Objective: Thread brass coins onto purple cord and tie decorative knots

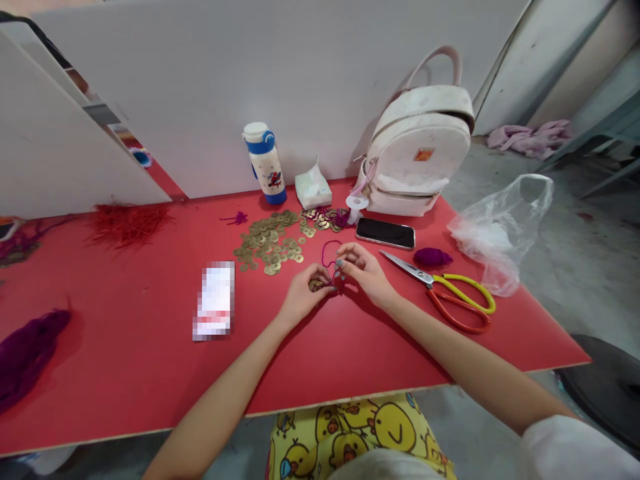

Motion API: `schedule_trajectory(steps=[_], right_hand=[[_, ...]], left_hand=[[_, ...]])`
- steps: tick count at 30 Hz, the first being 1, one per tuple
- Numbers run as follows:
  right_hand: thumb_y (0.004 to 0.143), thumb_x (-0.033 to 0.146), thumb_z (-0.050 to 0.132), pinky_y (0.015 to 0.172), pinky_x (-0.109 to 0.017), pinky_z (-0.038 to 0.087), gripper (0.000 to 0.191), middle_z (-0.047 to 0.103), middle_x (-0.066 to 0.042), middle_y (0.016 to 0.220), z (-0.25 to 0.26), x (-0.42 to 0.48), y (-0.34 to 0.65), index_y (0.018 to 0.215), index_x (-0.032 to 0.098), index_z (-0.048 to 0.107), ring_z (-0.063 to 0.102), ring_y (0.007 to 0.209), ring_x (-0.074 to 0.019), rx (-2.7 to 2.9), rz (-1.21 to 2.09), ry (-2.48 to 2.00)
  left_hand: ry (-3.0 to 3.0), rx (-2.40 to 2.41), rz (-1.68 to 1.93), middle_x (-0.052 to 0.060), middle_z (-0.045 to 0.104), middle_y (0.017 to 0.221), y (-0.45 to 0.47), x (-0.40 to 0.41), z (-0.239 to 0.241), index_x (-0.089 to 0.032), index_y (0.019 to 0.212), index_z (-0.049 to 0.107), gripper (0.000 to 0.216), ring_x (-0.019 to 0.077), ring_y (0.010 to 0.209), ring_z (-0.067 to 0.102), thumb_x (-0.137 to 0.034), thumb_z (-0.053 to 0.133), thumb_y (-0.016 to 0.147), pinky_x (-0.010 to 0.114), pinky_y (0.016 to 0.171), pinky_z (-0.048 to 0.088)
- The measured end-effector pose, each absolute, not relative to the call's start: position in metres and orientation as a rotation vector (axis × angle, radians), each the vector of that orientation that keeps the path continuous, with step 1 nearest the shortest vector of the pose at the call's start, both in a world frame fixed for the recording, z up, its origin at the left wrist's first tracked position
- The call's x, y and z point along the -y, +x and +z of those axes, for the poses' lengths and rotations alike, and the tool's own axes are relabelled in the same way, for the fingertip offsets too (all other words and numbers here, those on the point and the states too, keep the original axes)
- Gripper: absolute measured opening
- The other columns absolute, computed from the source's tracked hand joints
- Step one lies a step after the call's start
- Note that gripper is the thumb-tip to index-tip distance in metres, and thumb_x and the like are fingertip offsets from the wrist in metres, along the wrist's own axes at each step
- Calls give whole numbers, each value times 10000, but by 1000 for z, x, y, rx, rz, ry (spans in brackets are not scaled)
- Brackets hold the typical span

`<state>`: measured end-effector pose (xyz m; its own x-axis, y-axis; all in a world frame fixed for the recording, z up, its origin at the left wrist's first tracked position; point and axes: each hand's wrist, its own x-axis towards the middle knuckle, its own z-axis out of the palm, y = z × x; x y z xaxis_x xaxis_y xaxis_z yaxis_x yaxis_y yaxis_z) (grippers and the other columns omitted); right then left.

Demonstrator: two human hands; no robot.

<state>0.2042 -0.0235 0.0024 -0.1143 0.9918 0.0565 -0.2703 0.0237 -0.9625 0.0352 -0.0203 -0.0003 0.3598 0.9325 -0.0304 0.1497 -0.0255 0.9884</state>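
My left hand [311,293] is closed around brass coins [316,285] with holes in them, low over the red table. Close beside it, my right hand [364,272] pinches a purple cord [330,245], which loops up between the two hands. The cord seems to meet the coins, though my fingers hide just where. Beyond my hands lies a spread pile of brass coins [270,241]. More coins with purple cord tied to them [327,219] lie behind, near a white spool [357,205]. Scissors [440,287] with one yellow and one red handle rest to the right, blades open.
Behind stand a bottle [265,163], a tissue pack [313,188] and a white backpack [420,150]. A phone [385,233], purple yarn bundle [433,257] and plastic bag [500,233] lie right. Leftward are a blurred-out paper [215,300], red strands [129,223] and purple yarn [33,353].
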Motion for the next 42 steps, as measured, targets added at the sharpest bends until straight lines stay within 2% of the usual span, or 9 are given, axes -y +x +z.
schedule_trajectory(steps=[13,20,23,27,29,33,36,42], right_hand=[[756,375,765,595,-197,491,290,573,40,765,-4,22,203,925,230,579,566,630,-82,970,1488,-795],[724,351,790,618,-194,508,273,587,45,755,-5,21,204,878,225,604,568,629,-73,846,1433,-837],[706,357,797,615,-200,518,296,596,47,745,-8,19,207,880,221,600,571,624,-76,806,1371,-918],[688,369,801,612,-195,518,332,603,44,753,-10,17,209,887,211,587,577,634,-74,785,1349,-956],[694,380,797,624,-197,522,343,602,42,763,-9,18,208,892,209,577,587,650,-75,808,1340,-960],[770,447,725,640,-237,541,335,611,27,798,-7,22,203,878,216,508,627,701,-104,947,1393,-951],[805,489,674,582,-253,529,359,607,24,833,-10,27,196,872,229,435,626,680,-115,1093,1507,-916],[745,336,743,621,-233,476,378,528,64,776,-16,32,186,855,232,397,580,695,-98,1299,1479,-946]], left_hand=[[1670,-1046,771,0,640,741,31,20,-6,-160,788,617,109,119,672,576,-181,702,722,220,628,430],[1410,-918,770,28,682,794,31,21,-6,-155,803,643,175,171,753,663,-274,735,713,299,720,548],[1284,-921,807,28,691,775,31,20,-3,-151,837,654,248,172,686,675,-301,768,677,306,669,572],[1312,-997,842,9,670,685,30,18,2,-145,835,660,247,98,452,561,-349,733,717,213,439,452],[1349,-1012,853,2,649,630,29,16,2,-141,791,657,223,75,405,501,-356,701,751,195,404,393],[1389,-1036,922,-10,613,577,27,14,0,-145,716,649,202,75,430,491,-338,703,745,192,436,384],[1373,-1091,1004,-20,588,561,26,13,0,-151,705,654,200,81,449,482,-341,714,723,197,449,376],[1441,-1137,1061,-9,602,576,26,13,3,-158,676,673,172,101,511,501,-318,698,733,216,503,398]])
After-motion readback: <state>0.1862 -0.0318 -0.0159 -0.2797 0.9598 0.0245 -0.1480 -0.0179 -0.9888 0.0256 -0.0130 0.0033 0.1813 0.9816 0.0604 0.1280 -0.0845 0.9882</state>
